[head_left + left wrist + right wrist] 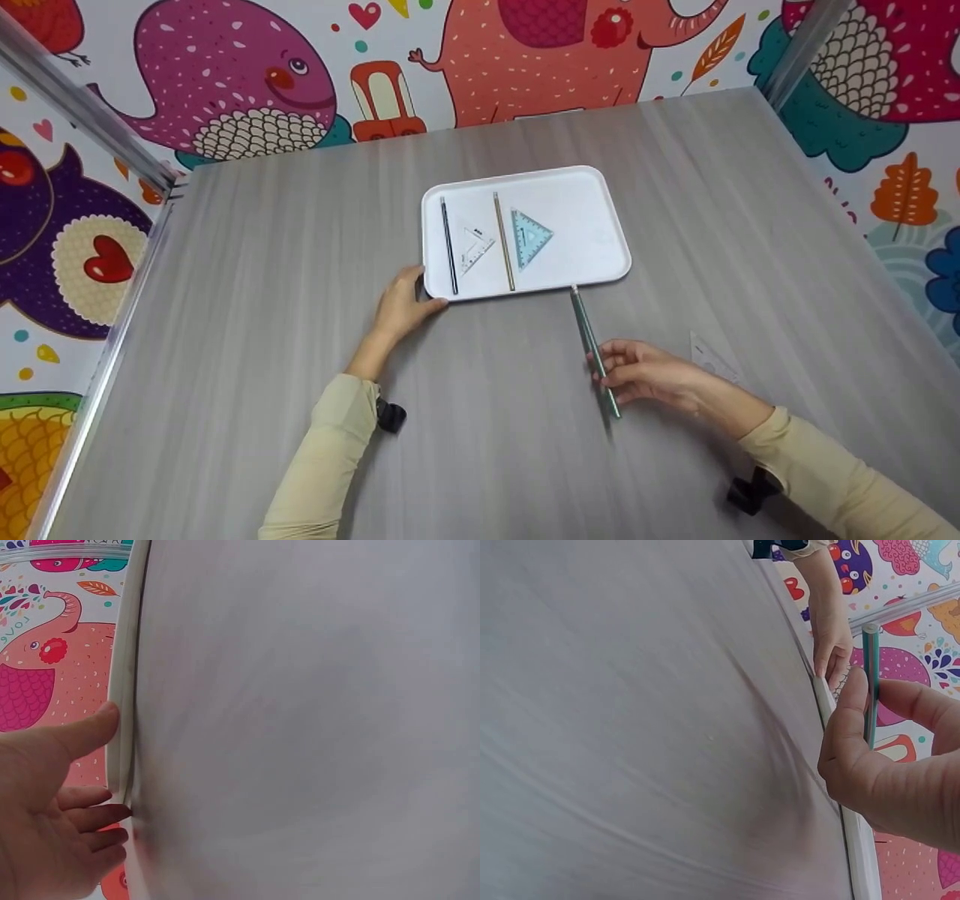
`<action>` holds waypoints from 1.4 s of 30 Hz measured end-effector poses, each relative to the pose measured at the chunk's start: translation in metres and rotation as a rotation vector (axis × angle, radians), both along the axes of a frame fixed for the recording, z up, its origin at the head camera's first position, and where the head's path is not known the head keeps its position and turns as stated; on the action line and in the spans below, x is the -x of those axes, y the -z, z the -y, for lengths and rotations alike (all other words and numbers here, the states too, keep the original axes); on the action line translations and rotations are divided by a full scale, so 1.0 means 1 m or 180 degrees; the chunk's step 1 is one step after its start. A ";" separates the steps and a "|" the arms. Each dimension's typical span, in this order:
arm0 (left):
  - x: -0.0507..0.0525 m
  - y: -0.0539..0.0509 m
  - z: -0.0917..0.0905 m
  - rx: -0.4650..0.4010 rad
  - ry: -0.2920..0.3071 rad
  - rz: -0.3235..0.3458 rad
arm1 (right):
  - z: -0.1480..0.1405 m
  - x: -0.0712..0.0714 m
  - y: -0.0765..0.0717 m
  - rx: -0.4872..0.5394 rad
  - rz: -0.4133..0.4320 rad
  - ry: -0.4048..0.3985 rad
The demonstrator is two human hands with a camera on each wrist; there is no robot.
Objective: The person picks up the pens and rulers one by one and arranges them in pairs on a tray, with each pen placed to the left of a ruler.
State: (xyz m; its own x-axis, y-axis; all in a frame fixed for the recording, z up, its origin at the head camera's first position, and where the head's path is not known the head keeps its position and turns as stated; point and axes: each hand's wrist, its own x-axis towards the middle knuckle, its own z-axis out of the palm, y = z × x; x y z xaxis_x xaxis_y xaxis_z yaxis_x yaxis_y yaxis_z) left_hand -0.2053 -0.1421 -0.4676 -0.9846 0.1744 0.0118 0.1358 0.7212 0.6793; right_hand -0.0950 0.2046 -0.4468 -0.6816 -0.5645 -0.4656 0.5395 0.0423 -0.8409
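Note:
A white tray (592, 225) lies on the table. On it, from left to right, are a dark pencil (448, 246), a clear set square (478, 256), a gold pencil (504, 240) and a light-blue set square (524, 249). My left hand (403, 306) touches the tray's near left corner, thumb at the front edge and extended fingers along the left side. Between thumb and fingers my right hand (649, 373) pinches a green pencil (585, 322); its far end appears at the tray's near edge. The right wrist view shows this pencil (871, 652) upright.
Another clear set square (711, 358) lies on the grey table (262, 300), behind the right wrist. Walls with cartoon animals (240, 82) border the table at the back and sides. A metal rail (82, 420) runs along the left edge.

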 end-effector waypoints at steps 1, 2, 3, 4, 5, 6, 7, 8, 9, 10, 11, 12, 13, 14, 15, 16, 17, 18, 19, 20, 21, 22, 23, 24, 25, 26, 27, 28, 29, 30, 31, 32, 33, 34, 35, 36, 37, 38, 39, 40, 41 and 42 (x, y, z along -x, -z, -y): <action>0.000 0.000 0.000 0.0001 -0.0004 0.0015 | 0.000 0.001 -0.001 0.0000 0.0002 0.0005; 0.000 0.000 0.000 -0.0001 -0.0002 0.0029 | 0.000 0.002 -0.002 0.0000 0.0002 0.0013; 0.000 0.000 0.000 -0.0007 0.0001 0.0032 | 0.000 0.003 -0.003 -0.0006 -0.0003 0.0017; 0.000 0.000 0.000 -0.0016 0.0007 0.0031 | 0.000 0.004 -0.004 -0.0012 -0.0012 0.0023; 0.000 0.000 0.000 -0.0019 0.0016 0.0022 | 0.000 0.005 -0.006 -0.0023 -0.0022 0.0032; 0.000 0.000 0.000 -0.0038 0.0018 0.0018 | 0.000 0.006 -0.007 -0.0037 -0.0034 0.0039; 0.000 0.000 0.000 -0.0038 0.0029 0.0004 | 0.000 0.007 -0.008 -0.0052 -0.0044 0.0047; 0.000 0.001 0.000 -0.0041 0.0035 -0.0003 | -0.001 0.008 -0.008 -0.0067 -0.0061 0.0047; 0.000 0.001 0.000 -0.0046 0.0039 -0.0015 | -0.001 0.009 -0.009 -0.0076 -0.0072 0.0046; 0.000 0.001 0.000 -0.0051 0.0042 -0.0025 | -0.001 0.010 -0.010 -0.0084 -0.0083 0.0048; 0.000 0.001 0.000 -0.0054 0.0046 -0.0034 | -0.001 0.011 -0.010 -0.0089 -0.0084 0.0053; 0.000 0.001 0.000 -0.0063 0.0047 -0.0041 | -0.001 0.011 -0.010 -0.0091 -0.0087 0.0054; 0.000 0.001 0.000 -0.0061 0.0051 -0.0053 | -0.002 0.012 -0.010 -0.0091 -0.0086 0.0058; 0.001 0.001 0.000 -0.0068 0.0051 -0.0058 | -0.002 0.012 -0.010 -0.0088 -0.0083 0.0066; 0.000 0.001 0.000 -0.0062 0.0053 -0.0067 | -0.002 0.013 -0.009 -0.0085 -0.0072 0.0075; 0.000 0.001 0.000 -0.0060 0.0049 -0.0069 | -0.002 0.013 -0.009 -0.0088 -0.0061 0.0083; 0.000 0.001 0.000 -0.0056 0.0044 -0.0067 | -0.002 0.014 -0.009 -0.0088 -0.0046 0.0091; 0.000 0.001 0.000 -0.0047 0.0040 -0.0066 | -0.002 0.014 -0.008 -0.0085 -0.0038 0.0093; 0.000 0.001 0.000 -0.0042 0.0038 -0.0067 | -0.003 0.015 -0.008 -0.0088 -0.0033 0.0098; 0.000 0.001 0.000 -0.0036 0.0034 -0.0068 | -0.003 0.015 -0.008 -0.0088 -0.0033 0.0097; 0.000 0.001 0.000 -0.0030 0.0030 -0.0068 | -0.003 0.015 -0.008 -0.0093 -0.0037 0.0094; 0.000 0.001 0.000 -0.0033 0.0027 -0.0068 | -0.003 0.015 -0.008 -0.0095 -0.0042 0.0092; 0.000 0.001 0.000 -0.0034 0.0027 -0.0070 | -0.004 0.016 -0.008 -0.0098 -0.0049 0.0091; 0.000 0.001 0.001 -0.0035 0.0029 -0.0076 | -0.004 0.016 -0.008 -0.0097 -0.0056 0.0087; 0.000 0.001 0.001 -0.0036 0.0030 -0.0081 | -0.004 0.016 -0.008 -0.0095 -0.0053 0.0087; 0.000 0.001 0.001 -0.0036 0.0033 -0.0085 | -0.004 0.017 -0.007 -0.0092 -0.0052 0.0087; 0.001 0.001 0.001 -0.0037 0.0039 -0.0091 | -0.005 0.017 -0.007 -0.0087 -0.0049 0.0087; 0.001 0.001 0.000 -0.0039 0.0043 -0.0093 | -0.005 0.017 -0.007 -0.0078 -0.0045 0.0091; 0.001 0.001 0.000 -0.0042 0.0044 -0.0096 | -0.005 0.018 -0.007 -0.0073 -0.0045 0.0091; 0.001 0.000 0.000 -0.0043 0.0044 -0.0096 | -0.005 0.018 -0.007 -0.0071 -0.0050 0.0089; 0.001 0.000 0.000 -0.0044 0.0043 -0.0087 | -0.005 0.018 -0.007 -0.0073 -0.0056 0.0088; 0.001 0.000 0.000 -0.0047 0.0038 -0.0079 | -0.004 0.019 -0.007 -0.0078 -0.0064 0.0087; 0.000 0.000 0.000 -0.0048 0.0033 -0.0067 | -0.004 0.019 -0.007 -0.0080 -0.0067 0.0089; 0.000 0.000 0.000 -0.0043 0.0025 -0.0049 | -0.004 0.020 -0.007 -0.0089 -0.0083 0.0087; 0.000 0.000 0.000 -0.0034 0.0018 -0.0035 | -0.004 0.020 -0.007 -0.0101 -0.0095 0.0085; 0.000 0.000 0.000 -0.0018 0.0017 -0.0020 | -0.004 0.020 -0.007 -0.0113 -0.0103 0.0082; 0.000 0.000 0.000 -0.0006 0.0014 -0.0005 | -0.004 0.021 -0.007 -0.0121 -0.0106 0.0081; 0.001 0.000 0.000 0.0007 0.0012 0.0002 | -0.004 0.021 -0.007 -0.0125 -0.0108 0.0085; 0.001 0.000 -0.001 0.0020 0.0009 0.0011 | -0.004 0.022 -0.006 -0.0131 -0.0108 0.0086; 0.001 0.000 -0.001 0.0031 0.0006 0.0023 | -0.004 0.022 -0.006 -0.0136 -0.0112 0.0084; 0.001 0.000 -0.001 0.0038 0.0002 0.0033 | -0.004 0.022 -0.006 -0.0139 -0.0100 0.0087; 0.001 -0.001 -0.001 0.0042 -0.0005 0.0048 | -0.004 0.022 -0.005 -0.0141 -0.0092 0.0088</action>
